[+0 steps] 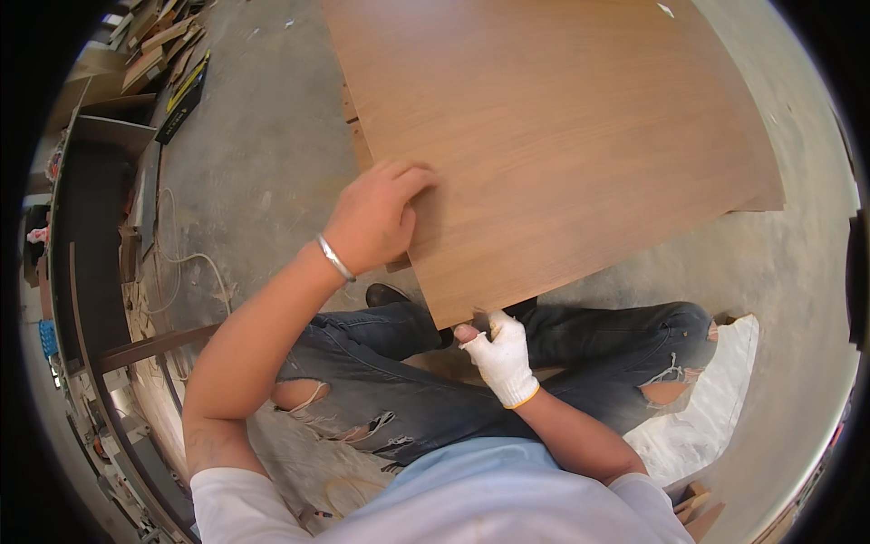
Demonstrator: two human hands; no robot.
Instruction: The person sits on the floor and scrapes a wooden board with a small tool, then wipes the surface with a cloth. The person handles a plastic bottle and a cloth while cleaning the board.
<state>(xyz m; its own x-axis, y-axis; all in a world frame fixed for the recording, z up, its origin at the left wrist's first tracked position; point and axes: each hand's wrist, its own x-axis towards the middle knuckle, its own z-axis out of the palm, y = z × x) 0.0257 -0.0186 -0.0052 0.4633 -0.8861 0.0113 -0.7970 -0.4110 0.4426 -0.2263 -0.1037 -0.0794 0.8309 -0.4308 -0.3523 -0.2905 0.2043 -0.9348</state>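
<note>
A large brown wood-grain panel (pixel 562 154) lies in front of me, one corner pointing toward my lap. My left hand (pixel 376 213), bare and with a silver bracelet at the wrist, is over the panel's left edge. Its fingers are bent, the thumb stands apart, and nothing shows in them; whether the fingertips touch the surface I cannot tell. At the near edge, close to the corner, my right hand (pixel 503 358) wears a white knit glove with the thumb tip bare. Its fingers are closed around something small and dark against the edge, mostly hidden.
My legs in torn dark jeans (pixel 381 363) are spread below the panel. White sheeting (pixel 707 412) lies by my right knee. Dark metal framing (pixel 154 349) stands at the left, near a pale cable (pixel 213 263). Scrap wood (pixel 159 45) is piled at far left beside a black-and-yellow box (pixel 184 102).
</note>
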